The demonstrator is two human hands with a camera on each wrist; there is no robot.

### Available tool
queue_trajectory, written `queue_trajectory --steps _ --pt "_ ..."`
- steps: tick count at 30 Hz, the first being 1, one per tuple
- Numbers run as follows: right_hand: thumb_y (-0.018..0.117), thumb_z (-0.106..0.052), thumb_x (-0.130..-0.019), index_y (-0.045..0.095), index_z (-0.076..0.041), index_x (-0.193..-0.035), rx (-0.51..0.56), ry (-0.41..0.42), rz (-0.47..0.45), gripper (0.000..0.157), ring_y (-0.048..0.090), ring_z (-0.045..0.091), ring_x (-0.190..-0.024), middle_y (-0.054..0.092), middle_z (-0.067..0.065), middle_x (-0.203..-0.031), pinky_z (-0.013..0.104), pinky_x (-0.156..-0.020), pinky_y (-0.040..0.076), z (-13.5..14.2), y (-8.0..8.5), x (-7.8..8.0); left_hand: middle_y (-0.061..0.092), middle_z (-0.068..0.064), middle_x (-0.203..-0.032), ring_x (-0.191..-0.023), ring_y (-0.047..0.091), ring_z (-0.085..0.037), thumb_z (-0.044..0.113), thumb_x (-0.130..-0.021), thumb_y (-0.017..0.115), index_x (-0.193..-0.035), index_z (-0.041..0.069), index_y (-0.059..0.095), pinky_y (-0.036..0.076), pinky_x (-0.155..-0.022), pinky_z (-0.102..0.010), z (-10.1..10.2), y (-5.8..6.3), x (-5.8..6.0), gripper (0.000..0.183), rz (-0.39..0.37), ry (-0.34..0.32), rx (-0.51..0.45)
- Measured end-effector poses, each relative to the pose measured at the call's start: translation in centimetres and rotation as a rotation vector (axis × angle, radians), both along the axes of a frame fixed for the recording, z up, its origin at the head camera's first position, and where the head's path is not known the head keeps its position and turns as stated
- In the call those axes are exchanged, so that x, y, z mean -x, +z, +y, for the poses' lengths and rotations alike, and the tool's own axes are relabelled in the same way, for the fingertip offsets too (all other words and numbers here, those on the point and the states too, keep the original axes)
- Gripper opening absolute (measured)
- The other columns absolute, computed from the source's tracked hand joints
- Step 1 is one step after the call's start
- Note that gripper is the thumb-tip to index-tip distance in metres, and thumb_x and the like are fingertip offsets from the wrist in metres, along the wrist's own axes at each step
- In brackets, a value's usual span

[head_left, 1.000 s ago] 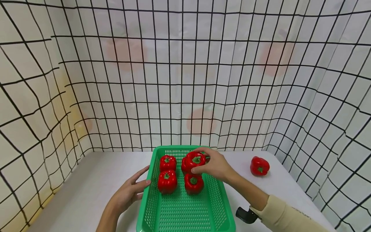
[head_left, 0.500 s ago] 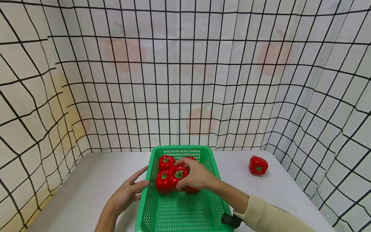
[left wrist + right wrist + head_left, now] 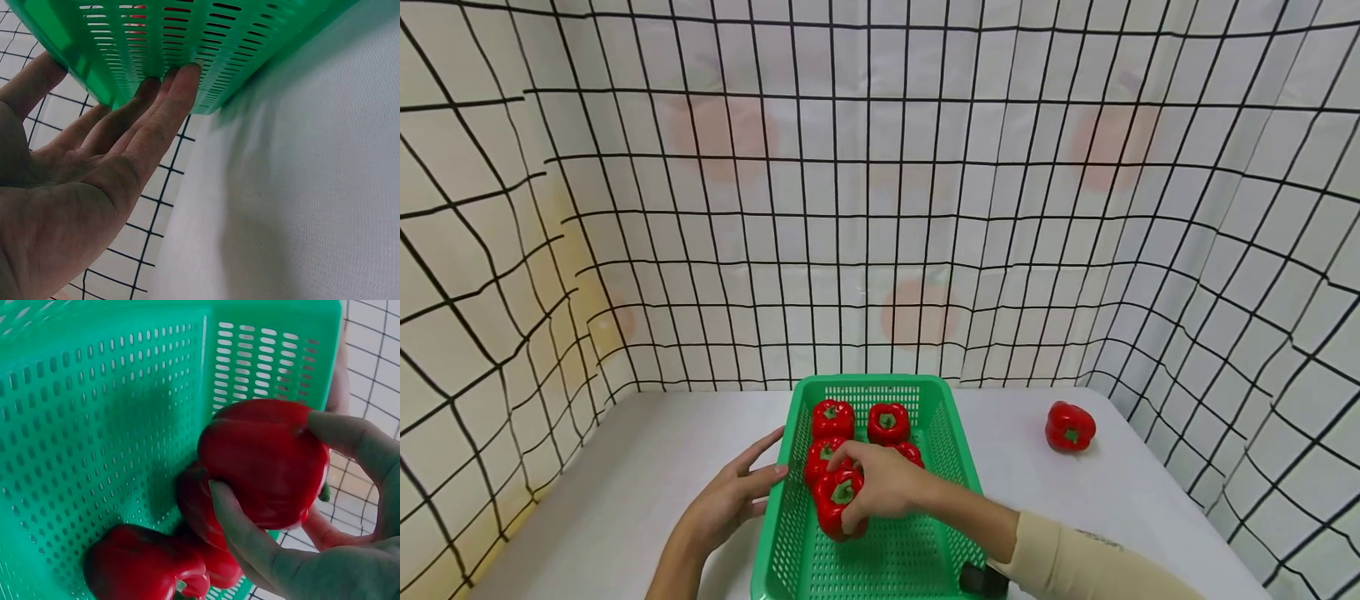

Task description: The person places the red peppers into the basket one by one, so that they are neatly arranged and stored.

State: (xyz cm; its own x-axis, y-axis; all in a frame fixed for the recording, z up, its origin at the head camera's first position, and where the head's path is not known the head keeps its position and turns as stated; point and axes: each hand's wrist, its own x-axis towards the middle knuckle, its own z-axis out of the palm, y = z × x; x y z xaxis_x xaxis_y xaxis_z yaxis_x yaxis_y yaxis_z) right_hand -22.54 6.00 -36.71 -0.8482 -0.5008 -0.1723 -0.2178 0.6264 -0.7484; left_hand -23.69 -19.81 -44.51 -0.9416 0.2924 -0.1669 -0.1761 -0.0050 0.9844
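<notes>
My right hand grips a red bell pepper inside the green plastic basket, on its left side. In the right wrist view, thumb and fingers clasp this pepper, and other peppers show beyond it. Several more red bell peppers stand in the far half: one at back left, one at back right, and others partly covered by my hand. My left hand rests against the basket's left wall; in the left wrist view its straight fingertips touch the slotted green side.
One red bell pepper lies on the white table, to the right of the basket. Black netting over white walls surrounds the table at the back and both sides. A black strap-mounted device sits at my right wrist.
My right hand has carried its pepper from the back right of the basket leftward and then nearer to me, uncovering the back right pepper. The left hand stays against the wall.
</notes>
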Motion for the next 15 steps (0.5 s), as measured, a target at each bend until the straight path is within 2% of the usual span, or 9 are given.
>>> queue_trajectory --steps 9,15 --pt "0.093 -0.013 -0.068 0.063 -0.023 -0.110 -0.076 0.046 -0.015 0.052 0.057 0.017 -0.100 0.064 -0.005 -0.110 0.038 -0.075 0.059 -0.9 -0.4 -0.2 0.042 -0.024 -0.156 -0.118 0.068 -0.035 0.034 -0.099 0.065 -0.162 0.029 0.021 0.058 -0.093 -0.051 -0.2 -0.1 -0.1 0.077 -0.007 -0.004 0.004" --pt "0.095 -0.021 -0.068 0.063 -0.027 -0.109 -0.123 0.079 0.021 0.052 0.056 0.014 -0.100 0.063 -0.009 -0.113 0.036 -0.080 0.057 -1.4 -0.7 -0.1 0.042 -0.023 -0.156 -0.120 0.067 -0.035 0.034 -0.099 0.064 -0.162 0.029 0.022 0.058 -0.094 -0.050 -0.2 -0.1 0.0 0.077 -0.003 -0.008 0.007"
